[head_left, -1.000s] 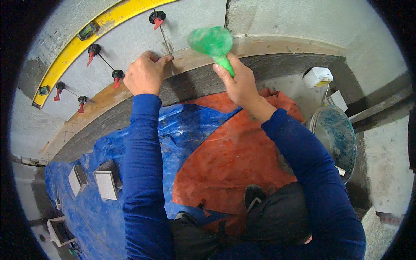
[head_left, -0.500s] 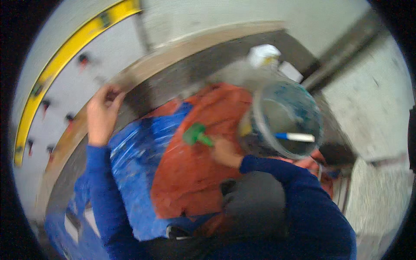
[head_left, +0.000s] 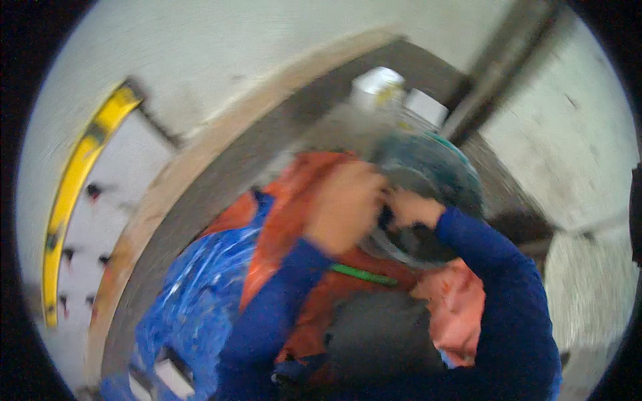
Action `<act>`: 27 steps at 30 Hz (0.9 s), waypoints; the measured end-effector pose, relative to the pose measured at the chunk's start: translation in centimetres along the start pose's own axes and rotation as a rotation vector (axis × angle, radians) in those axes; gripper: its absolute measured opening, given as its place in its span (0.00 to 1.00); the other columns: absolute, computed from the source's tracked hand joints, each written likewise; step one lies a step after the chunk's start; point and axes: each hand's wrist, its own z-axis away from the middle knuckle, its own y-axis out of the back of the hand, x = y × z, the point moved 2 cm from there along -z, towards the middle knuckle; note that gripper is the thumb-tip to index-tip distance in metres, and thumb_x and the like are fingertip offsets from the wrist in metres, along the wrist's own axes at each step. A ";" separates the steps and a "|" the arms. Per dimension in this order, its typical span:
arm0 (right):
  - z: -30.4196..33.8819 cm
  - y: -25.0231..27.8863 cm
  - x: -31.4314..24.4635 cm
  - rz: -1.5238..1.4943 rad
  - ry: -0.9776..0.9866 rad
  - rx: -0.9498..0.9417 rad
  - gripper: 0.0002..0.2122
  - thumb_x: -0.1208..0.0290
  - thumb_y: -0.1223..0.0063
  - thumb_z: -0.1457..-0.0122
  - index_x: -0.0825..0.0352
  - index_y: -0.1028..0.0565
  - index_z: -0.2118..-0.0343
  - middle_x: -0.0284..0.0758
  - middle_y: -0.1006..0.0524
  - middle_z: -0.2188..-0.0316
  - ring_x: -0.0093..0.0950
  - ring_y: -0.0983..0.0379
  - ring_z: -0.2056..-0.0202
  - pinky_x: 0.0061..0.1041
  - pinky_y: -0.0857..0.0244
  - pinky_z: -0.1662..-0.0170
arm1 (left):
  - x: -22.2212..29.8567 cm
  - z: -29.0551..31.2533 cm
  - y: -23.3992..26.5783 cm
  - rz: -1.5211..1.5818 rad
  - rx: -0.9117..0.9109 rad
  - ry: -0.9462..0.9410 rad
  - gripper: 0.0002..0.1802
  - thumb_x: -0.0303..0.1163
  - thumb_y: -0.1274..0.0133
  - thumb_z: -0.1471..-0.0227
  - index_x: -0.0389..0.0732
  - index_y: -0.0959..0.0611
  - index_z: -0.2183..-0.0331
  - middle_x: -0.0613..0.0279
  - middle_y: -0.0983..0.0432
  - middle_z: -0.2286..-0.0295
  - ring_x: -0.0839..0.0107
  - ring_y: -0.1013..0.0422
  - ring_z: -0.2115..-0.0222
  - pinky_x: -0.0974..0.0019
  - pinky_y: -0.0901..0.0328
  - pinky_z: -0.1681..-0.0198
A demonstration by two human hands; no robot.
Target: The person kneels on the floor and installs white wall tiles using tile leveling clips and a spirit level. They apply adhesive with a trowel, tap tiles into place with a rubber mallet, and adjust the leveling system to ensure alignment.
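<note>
Both my hands are together at the near left rim of a grey bucket (head_left: 461,170), which holds a grey mass and has a blue-green stained inner wall. My left hand (head_left: 348,207) is smeared by motion, its fingers by the rim. Over the bucket's mouth, my right hand (head_left: 411,210) is curled, its fingers near those of the left. Something dark shows between the two hands, too blurred to name. A green stick-like handle (head_left: 364,274) lies on the red sheet (head_left: 304,327) below my left wrist; its other end is hidden.
Blue plastic sheeting (head_left: 200,287) lies to the left. A yellow spirit level (head_left: 77,194) is beside a pale panel (head_left: 144,150) with several dark and red knobs (head_left: 93,192). White packages (head_left: 378,87) are behind the bucket. A dark post (head_left: 501,73) is at the far right.
My left hand has come from the panel's edge across to the bucket. My right hand has let go of the green tool and moved over the bucket. The blue-and-white handle there no longer shows.
</note>
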 end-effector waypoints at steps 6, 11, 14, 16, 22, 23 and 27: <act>-0.6 -3.9 1.5 -0.410 0.108 -0.066 0.22 0.68 0.47 0.40 0.66 0.29 0.42 0.45 0.31 0.40 0.36 0.36 0.40 0.34 0.41 0.38 | 0.7 -3.1 -7.9 -0.309 -0.287 0.233 0.10 0.29 0.49 0.49 0.38 0.18 0.65 0.50 0.25 0.60 0.54 0.27 0.57 0.53 0.30 0.52; 5.8 6.9 3.6 -1.201 -0.352 0.193 0.34 0.72 0.47 0.50 0.69 0.37 0.36 0.39 0.29 0.42 0.32 0.32 0.43 0.30 0.38 0.40 | 0.7 -4.7 -9.9 -0.265 -0.323 0.480 0.15 0.28 0.49 0.48 0.35 0.22 0.58 0.44 0.25 0.60 0.50 0.25 0.58 0.52 0.27 0.57; 7.5 7.8 2.1 -1.699 -0.385 0.262 0.33 0.68 0.51 0.42 0.66 0.44 0.32 0.38 0.30 0.42 0.33 0.31 0.44 0.31 0.38 0.40 | 0.7 -5.5 -11.6 0.062 -0.299 0.647 0.22 0.25 0.48 0.49 0.32 0.28 0.51 0.39 0.25 0.58 0.44 0.24 0.58 0.50 0.27 0.58; 6.9 6.4 1.1 -1.893 -0.501 0.334 0.33 0.65 0.50 0.38 0.67 0.45 0.32 0.39 0.30 0.43 0.32 0.31 0.45 0.31 0.37 0.41 | 0.3 -5.0 -12.4 0.198 -0.293 0.714 0.24 0.24 0.50 0.47 0.35 0.32 0.48 0.37 0.25 0.58 0.41 0.25 0.56 0.47 0.28 0.55; 5.5 4.6 1.6 -1.274 -0.564 0.748 0.33 0.58 0.43 0.36 0.74 0.40 0.36 0.42 0.26 0.48 0.29 0.30 0.50 0.28 0.37 0.45 | 0.1 -3.7 -15.1 1.213 -0.190 1.184 0.25 0.30 0.55 0.42 0.42 0.31 0.43 0.47 0.24 0.53 0.47 0.29 0.49 0.48 0.30 0.51; 5.5 4.6 2.1 -1.168 -0.563 0.762 0.32 0.58 0.43 0.36 0.75 0.38 0.37 0.43 0.26 0.49 0.29 0.29 0.51 0.28 0.36 0.45 | 0.5 -3.7 -15.3 1.151 -0.273 1.135 0.24 0.33 0.56 0.41 0.44 0.31 0.43 0.48 0.26 0.51 0.49 0.30 0.48 0.49 0.30 0.51; 5.5 3.6 3.6 -0.978 -0.580 0.654 0.28 0.61 0.43 0.36 0.76 0.34 0.41 0.46 0.25 0.49 0.34 0.28 0.51 0.31 0.36 0.45 | 1.9 -2.9 -14.3 1.669 -0.124 1.492 0.37 0.59 0.57 0.41 0.47 0.35 0.38 0.48 0.40 0.39 0.43 0.38 0.42 0.36 0.38 0.46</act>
